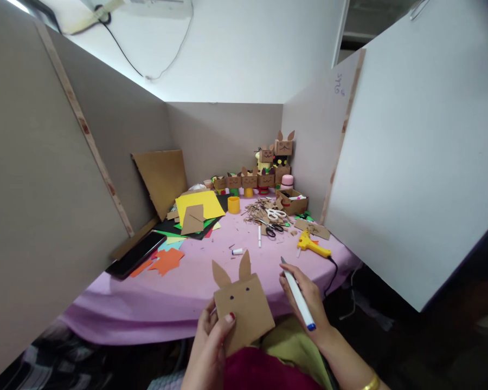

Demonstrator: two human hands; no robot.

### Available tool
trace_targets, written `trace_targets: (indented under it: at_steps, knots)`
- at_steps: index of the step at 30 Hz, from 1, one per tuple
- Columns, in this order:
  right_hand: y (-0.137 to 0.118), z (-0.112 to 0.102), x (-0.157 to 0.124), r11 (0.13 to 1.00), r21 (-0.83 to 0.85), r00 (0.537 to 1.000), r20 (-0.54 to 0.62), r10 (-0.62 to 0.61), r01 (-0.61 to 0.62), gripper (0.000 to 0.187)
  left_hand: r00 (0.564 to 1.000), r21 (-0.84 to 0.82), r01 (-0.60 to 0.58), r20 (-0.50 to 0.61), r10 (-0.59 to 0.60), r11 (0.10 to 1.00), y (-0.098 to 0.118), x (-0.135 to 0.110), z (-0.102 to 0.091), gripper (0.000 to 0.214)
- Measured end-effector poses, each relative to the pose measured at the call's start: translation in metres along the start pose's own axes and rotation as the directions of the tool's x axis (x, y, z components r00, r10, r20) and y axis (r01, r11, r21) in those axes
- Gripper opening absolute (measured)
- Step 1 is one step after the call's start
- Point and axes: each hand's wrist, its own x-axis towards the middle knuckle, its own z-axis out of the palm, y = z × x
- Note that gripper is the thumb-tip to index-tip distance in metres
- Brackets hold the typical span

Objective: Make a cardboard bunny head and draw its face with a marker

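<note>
My left hand (213, 333) grips a cardboard animal head (250, 314) by its lower left side, thumb on the front. It has two pointed cardboard ears and two dark eye dots; no other marks show on its face. To the right of it, my right hand (307, 298) holds a white marker (299, 300) between thumb and fingers. The marker's dark tip points up and away, apart from the head, and its blue end is towards me. A loose marker cap (237, 251) lies on the pink tablecloth beyond the ears.
A yellow glue gun (313, 245) lies at right, its cord over the edge. Black scissors (271, 229), white scissors (275, 214) and cardboard scraps sit mid-table. Coloured sheets (201, 206) and a phone (137, 254) are left. Several finished cardboard animals (249, 180) stand behind. Partition walls flank the table.
</note>
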Motion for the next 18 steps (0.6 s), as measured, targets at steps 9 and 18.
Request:
trace_targets:
  at_steps: [9,18]
  knots:
    - [0.015,0.006,0.031,0.942,-0.333,0.984,0.176,0.013,0.048,0.037,0.999,0.001,0.041,-0.02,-0.041,0.999,-0.005,0.018,-0.011,0.073]
    - [0.032,0.026,0.083,0.74,-0.665,0.954,0.276,0.119,0.1,0.026,0.995,-0.006,0.086,-0.043,-0.086,0.996,-0.009,0.036,-0.021,0.084]
